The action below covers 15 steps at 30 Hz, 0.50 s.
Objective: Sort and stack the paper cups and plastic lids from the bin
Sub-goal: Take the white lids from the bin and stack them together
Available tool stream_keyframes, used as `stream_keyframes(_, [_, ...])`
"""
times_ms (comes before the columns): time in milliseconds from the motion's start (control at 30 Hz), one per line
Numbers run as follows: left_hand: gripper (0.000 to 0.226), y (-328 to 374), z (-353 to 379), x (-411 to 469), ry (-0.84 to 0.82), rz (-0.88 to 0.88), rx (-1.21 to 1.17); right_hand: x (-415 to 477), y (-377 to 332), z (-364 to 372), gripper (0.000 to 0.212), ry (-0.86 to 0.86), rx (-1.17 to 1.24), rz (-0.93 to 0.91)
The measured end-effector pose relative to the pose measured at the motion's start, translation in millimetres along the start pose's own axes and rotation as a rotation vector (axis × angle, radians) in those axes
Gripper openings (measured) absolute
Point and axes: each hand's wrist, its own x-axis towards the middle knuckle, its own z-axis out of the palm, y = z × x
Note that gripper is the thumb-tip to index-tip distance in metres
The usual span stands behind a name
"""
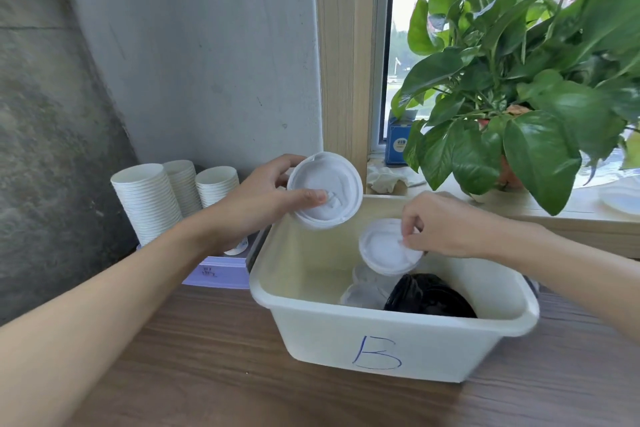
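left fingers (304, 196) clamp white lids (325, 191); right fingers (410, 230) pinch smaller lid (384, 250).

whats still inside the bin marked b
In the bin: black lids and clear lids. The near wall hides the floor, so anything beneath them can't be seen.

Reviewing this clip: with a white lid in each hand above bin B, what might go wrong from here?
1. The right hand pinches the smaller white lid only at its edge; it may slip back into the bin.
2. The left hand holds the larger white lid, which looks like a different size, so nesting them may fail.
3. The paper cup stacks stand close beside the left forearm; a swing might topple them.
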Motion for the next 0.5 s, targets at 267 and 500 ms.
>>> stream_keyframes(267, [0.052, -13.2, 0.7, 3.8, -0.046, -0.009, 0.073, -9.2, 8.1, 3.0, 0.007, -0.104, -0.106, 0.010])
stream_keyframes(500, [0.055, -11.1, 9.6, 5.7, -0.085, -0.004, 0.100, -2.0, -18.7, -3.1, 0.029, 0.132, 0.446, -0.055])
